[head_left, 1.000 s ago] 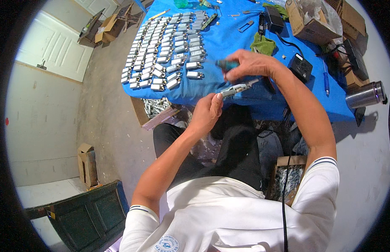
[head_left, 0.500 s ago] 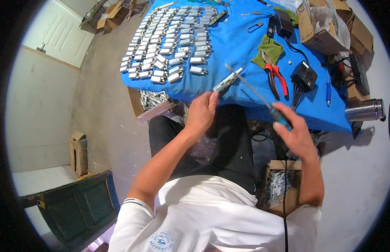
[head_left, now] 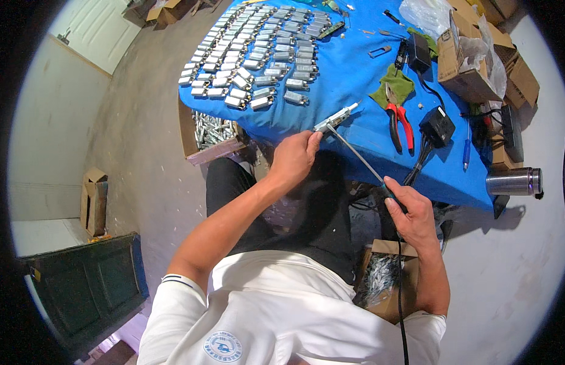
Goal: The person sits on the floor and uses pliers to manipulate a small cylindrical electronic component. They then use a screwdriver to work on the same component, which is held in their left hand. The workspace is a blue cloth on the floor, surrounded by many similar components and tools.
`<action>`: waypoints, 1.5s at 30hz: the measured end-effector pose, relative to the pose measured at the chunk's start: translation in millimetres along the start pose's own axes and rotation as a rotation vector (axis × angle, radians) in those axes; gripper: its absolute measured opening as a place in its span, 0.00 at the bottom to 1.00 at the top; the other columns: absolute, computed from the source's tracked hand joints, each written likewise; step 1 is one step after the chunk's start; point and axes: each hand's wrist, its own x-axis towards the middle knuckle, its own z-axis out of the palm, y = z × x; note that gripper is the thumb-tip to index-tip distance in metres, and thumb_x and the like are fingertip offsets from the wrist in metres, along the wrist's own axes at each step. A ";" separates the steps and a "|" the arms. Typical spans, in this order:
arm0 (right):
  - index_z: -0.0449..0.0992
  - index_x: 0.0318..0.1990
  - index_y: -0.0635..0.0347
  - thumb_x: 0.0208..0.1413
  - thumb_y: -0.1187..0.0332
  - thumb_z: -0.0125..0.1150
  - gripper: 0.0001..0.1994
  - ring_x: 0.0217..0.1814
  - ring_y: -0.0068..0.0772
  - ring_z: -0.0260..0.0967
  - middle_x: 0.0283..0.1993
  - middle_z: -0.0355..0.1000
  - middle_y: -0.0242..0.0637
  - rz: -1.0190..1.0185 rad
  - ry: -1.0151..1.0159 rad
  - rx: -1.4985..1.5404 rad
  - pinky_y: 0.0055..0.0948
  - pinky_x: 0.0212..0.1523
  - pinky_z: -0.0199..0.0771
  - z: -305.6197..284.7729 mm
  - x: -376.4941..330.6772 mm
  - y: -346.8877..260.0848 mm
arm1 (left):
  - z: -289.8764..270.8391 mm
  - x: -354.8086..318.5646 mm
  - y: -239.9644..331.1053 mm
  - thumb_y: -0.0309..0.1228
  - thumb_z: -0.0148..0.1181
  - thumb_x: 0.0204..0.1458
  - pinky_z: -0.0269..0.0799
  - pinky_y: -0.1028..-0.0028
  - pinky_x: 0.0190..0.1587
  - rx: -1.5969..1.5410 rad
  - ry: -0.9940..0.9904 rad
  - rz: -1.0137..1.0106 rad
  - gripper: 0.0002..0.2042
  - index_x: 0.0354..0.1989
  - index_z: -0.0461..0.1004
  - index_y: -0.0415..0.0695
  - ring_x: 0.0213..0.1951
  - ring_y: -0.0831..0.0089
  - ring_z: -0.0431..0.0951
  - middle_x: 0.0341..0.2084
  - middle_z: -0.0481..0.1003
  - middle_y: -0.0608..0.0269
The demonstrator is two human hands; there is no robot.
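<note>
Near the front edge of the blue-covered table [head_left: 349,73], my left hand [head_left: 296,159] pinches a slim silver metal part [head_left: 337,118] by its lower end. The part's narrow white tip points up and to the right. My right hand [head_left: 411,213] is wrapped round the handle of a long-shafted screwdriver [head_left: 358,155]. Its tip meets the part close to my left fingers; whether it is in a slot or only against the side is too small to tell. Rows of similar silver metal pieces [head_left: 258,55] lie on the cloth at the left.
Red-handled pliers [head_left: 399,125] lie on a green rag [head_left: 393,85] at the right, beside a black adapter [head_left: 437,126] with cables. A steel cup [head_left: 514,181] is at the right corner. Boxes of metal parts stand below: one at left [head_left: 212,152], one by my right arm [head_left: 385,246].
The screwdriver tip has come down from across the part's upper end to its side near my left fingers. My right hand has moved lower. The whole view has shifted slightly.
</note>
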 end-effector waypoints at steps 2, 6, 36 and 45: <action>0.74 0.56 0.56 0.53 0.72 0.60 0.20 0.32 0.43 0.73 0.35 0.75 0.44 0.032 -0.025 0.007 0.34 0.35 0.72 -1.9 1.3 -6.5 | -3.7 -0.9 1.7 0.44 0.47 0.63 0.67 0.62 0.30 0.019 -0.010 0.009 0.21 0.31 0.73 0.35 0.25 0.56 0.73 0.20 0.72 0.51; 0.74 0.56 0.56 0.53 0.72 0.60 0.20 0.32 0.44 0.72 0.34 0.74 0.45 0.071 -0.049 0.008 0.34 0.36 0.72 -6.7 5.3 -12.5 | -3.2 0.1 0.6 0.44 0.47 0.63 0.67 0.60 0.31 0.040 -0.009 -0.001 0.21 0.31 0.73 0.36 0.26 0.54 0.73 0.20 0.72 0.49; 0.74 0.57 0.56 0.59 0.67 0.57 0.18 0.22 0.17 0.62 0.27 0.70 0.29 0.476 -0.457 0.436 0.21 0.23 0.63 -47.2 55.3 28.2 | -8.8 1.6 5.7 0.43 0.43 0.64 0.66 0.57 0.32 0.075 -0.033 -0.001 0.21 0.29 0.72 0.37 0.28 0.47 0.73 0.21 0.72 0.46; 0.74 0.56 0.60 0.58 0.70 0.57 0.18 0.28 0.23 0.66 0.31 0.74 0.35 0.217 -0.187 0.263 0.26 0.32 0.68 -29.4 26.8 23.9 | -5.8 3.1 1.3 0.43 0.44 0.64 0.66 0.58 0.32 0.024 -0.010 -0.023 0.21 0.29 0.72 0.36 0.27 0.49 0.73 0.21 0.72 0.46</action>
